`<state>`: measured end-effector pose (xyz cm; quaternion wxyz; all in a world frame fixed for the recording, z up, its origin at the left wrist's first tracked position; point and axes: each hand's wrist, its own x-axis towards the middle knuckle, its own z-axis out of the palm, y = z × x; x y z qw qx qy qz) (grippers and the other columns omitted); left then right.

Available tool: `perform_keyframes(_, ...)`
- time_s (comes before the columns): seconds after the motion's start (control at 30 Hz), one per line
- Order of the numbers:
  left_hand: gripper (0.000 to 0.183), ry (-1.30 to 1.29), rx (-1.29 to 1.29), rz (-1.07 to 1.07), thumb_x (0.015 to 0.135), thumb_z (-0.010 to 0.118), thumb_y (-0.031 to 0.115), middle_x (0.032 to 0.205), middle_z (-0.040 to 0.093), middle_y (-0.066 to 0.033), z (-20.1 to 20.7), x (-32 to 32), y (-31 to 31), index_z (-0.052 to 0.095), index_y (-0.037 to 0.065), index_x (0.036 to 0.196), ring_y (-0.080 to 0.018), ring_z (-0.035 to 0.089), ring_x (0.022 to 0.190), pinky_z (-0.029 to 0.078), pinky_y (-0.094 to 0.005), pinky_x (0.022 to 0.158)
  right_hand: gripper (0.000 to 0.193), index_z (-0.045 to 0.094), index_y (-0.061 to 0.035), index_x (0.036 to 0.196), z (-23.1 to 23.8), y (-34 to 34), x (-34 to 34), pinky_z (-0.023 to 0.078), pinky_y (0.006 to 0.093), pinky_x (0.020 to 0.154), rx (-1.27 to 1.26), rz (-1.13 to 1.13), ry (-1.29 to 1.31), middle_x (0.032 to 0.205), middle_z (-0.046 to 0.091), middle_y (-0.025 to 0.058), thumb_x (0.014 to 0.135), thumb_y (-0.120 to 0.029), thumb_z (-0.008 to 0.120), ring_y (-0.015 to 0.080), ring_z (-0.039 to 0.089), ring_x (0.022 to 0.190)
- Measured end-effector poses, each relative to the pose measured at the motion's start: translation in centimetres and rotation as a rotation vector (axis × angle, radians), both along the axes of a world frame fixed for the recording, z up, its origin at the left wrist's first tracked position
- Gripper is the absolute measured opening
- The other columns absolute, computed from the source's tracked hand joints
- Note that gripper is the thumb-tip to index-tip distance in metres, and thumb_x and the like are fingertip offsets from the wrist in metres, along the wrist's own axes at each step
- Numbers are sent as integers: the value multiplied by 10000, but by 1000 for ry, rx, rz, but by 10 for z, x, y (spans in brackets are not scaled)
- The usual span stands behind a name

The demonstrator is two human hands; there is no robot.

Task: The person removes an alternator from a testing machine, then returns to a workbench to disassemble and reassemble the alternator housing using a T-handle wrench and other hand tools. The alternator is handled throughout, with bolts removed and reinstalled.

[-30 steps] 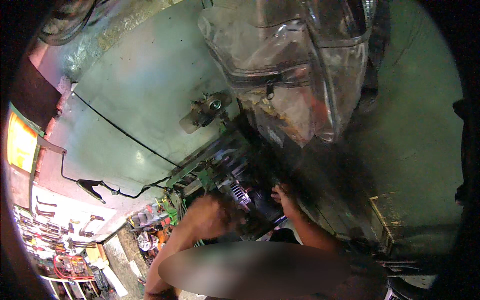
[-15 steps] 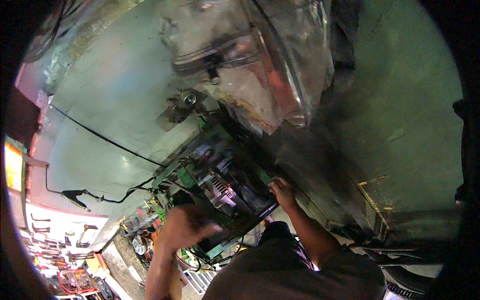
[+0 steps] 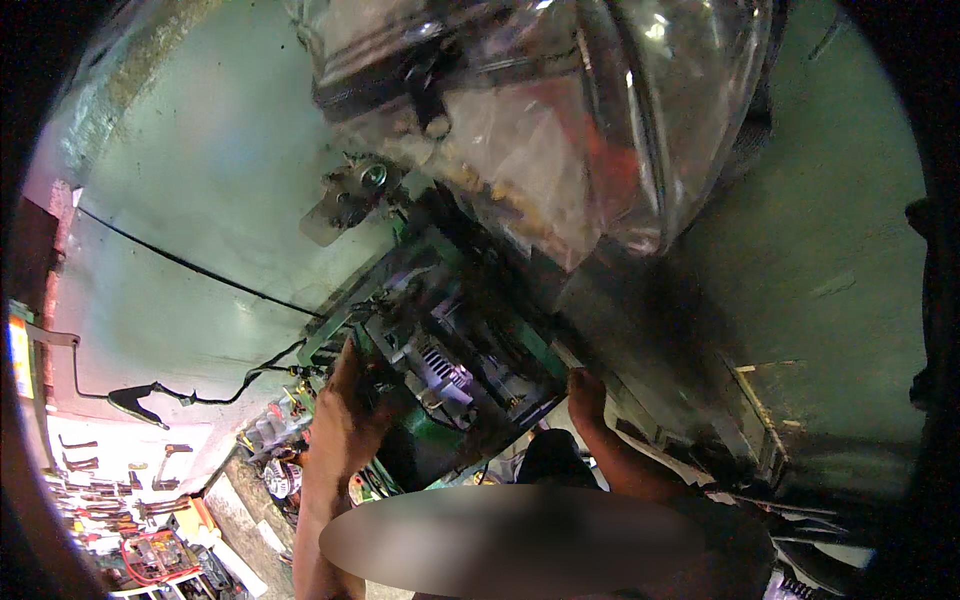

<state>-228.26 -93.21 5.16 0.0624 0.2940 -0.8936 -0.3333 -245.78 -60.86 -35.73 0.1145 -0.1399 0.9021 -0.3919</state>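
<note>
Head view: my left hand [image 3: 352, 415] and right hand [image 3: 588, 395] are flanking the green frame's [image 3: 541, 355] edges, grips unclear, finned part [image 3: 445, 370] lying between.

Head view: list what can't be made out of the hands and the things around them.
All in the head view:
- Left hand: fingertips lost in shadow, so its grip is unclear.
- Right hand: fingers mostly hidden by the hand itself.
- Green frame: inner parts darkened by shadow.
- Clear bag: top cut off by the upper edge.
- Tools, far left: too small.
</note>
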Motion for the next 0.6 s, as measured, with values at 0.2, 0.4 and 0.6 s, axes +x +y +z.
perform_keyframes(0.2,823,-6,-72,-307,922,747,48,1454,672,-299,-2,4,-37,419,-31,1673,-467,652,1353,534,-490,1148,218,739,-83,1162,-42,71,62,611,496,835,51,-197,-29,1005,784,187,967,-179,745,420,760,940)
perform_keyframes(0.4,819,15,-572,-264,1026,759,173,1685,465,-342,-25,-12,-16,353,-7,1714,-490,456,1569,369,-501,1320,381,752,-132,1283,-100,82,135,624,521,930,370,12,-408,1182,814,195,989,-372,718,411,788,1098)
perform_keyframes(0.6,918,160,-378,-286,970,812,84,1717,460,-292,-47,-14,-16,314,-12,1735,-427,440,1605,332,-482,1337,479,774,-145,1321,-211,59,184,620,507,970,627,342,-577,1238,816,166,943,-437,746,402,775,1170)
